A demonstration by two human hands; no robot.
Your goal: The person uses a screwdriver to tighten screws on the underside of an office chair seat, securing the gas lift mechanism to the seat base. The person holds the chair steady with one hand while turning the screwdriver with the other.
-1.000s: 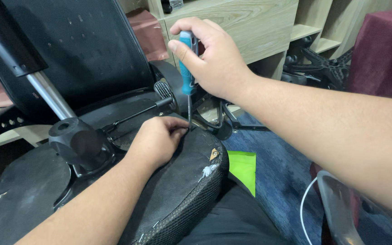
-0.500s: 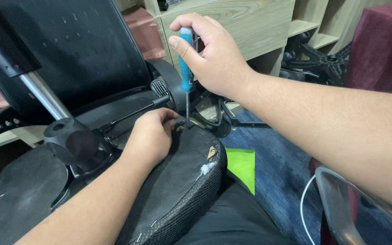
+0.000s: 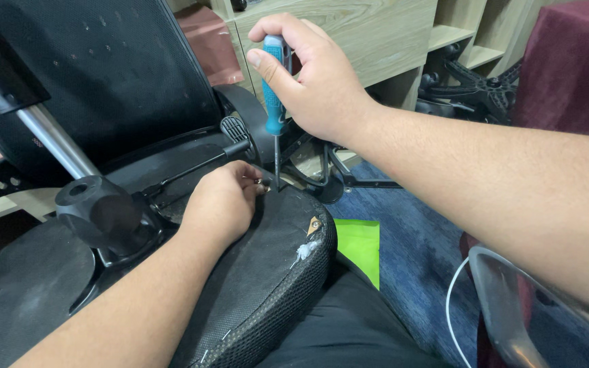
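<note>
Blue-handled screwdriver point(image 3: 273, 95) gripped upright by right hand point(image 3: 311, 78), tip at screw point(image 3: 260, 182) pinched steady w/ left hand point(image 3: 221, 201) on overturned office-chair seat point(image 3: 267, 272).

Not much moved here tbh. The right hand point(image 3: 315, 78) has shifted its grip on the blue screwdriver point(image 3: 274, 88): a second ago the thumb sat lower along the handle, now the fingers point(image 3: 267, 65) wrap higher near the top. The left hand point(image 3: 223, 201) crept a bit closer to the tip, fingertips now right at the small screw point(image 3: 262, 182).
</note>
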